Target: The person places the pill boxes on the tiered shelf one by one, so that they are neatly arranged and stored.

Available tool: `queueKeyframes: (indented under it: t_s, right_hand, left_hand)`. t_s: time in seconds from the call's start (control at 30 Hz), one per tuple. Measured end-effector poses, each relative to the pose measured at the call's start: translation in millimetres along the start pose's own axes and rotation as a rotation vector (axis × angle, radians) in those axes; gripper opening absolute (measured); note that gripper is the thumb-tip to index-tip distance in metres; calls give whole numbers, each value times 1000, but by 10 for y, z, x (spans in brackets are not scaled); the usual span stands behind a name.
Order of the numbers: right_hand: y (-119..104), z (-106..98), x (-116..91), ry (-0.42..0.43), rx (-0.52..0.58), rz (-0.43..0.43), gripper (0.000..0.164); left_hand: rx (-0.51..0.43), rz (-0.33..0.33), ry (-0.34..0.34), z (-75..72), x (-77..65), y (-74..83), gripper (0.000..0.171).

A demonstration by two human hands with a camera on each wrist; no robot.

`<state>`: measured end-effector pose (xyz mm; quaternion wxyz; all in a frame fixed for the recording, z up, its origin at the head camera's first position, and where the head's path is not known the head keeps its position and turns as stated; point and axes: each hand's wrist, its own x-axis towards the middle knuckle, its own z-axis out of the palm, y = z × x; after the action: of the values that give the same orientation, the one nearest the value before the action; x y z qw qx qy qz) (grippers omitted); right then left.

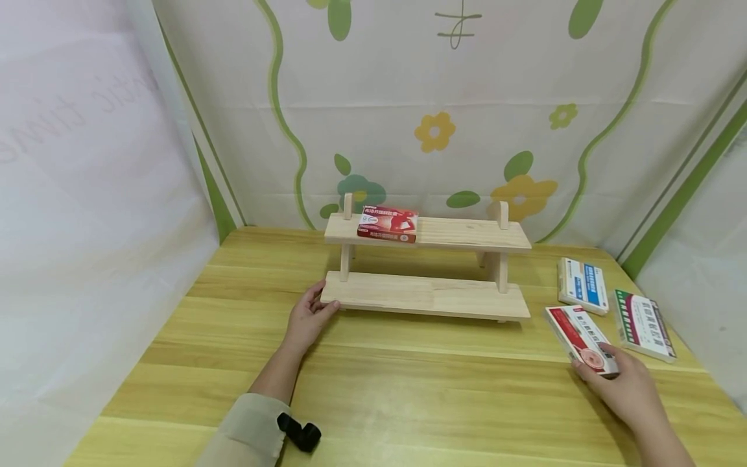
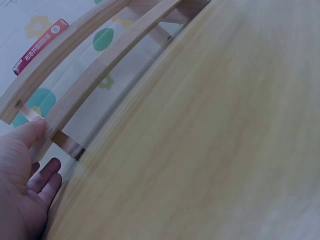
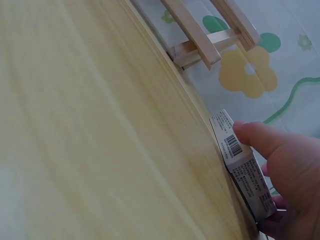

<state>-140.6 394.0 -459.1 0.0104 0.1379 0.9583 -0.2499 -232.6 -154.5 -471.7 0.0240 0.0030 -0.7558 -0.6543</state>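
A two-tier wooden shelf [image 1: 397, 290] stands toward the back of the table. My left hand [image 1: 306, 319] holds the left end of its lower board, the thumb over the front edge as seen in the left wrist view. On the upper board, near the left, lies a red and white medicine box [image 1: 388, 225]. At the right, my right hand [image 1: 629, 390] grips the near end of another medicine box [image 1: 574, 329], white with a red band. The right wrist view shows that box's barcode side [image 3: 233, 145], close over the table, with the thumb along its edge.
Beyond the right hand lie a white and blue medicine box [image 1: 583, 285] and a white box with green and purple ends [image 1: 644, 324]. The wooden table [image 1: 408, 402] meets a flower-printed curtain [image 1: 373, 117] behind, and pale curtains flank both sides.
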Motion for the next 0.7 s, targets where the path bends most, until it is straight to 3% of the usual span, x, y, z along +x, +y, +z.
queueKeyframes:
  t_s: [0.23,0.47,0.7]
  right_hand:
    - [-7,8,-7,-12,-10,48,96]
    - [-28,-51,1,52,15,13,92]
    - [-193,-212,31,52,50,-6,90]
  left_hand:
    - [-9,-15,5,5,6,2,67]
    - [-11,-7,2,1,-1,1,66]
    - [-28,1,1,6,4,-2,65]
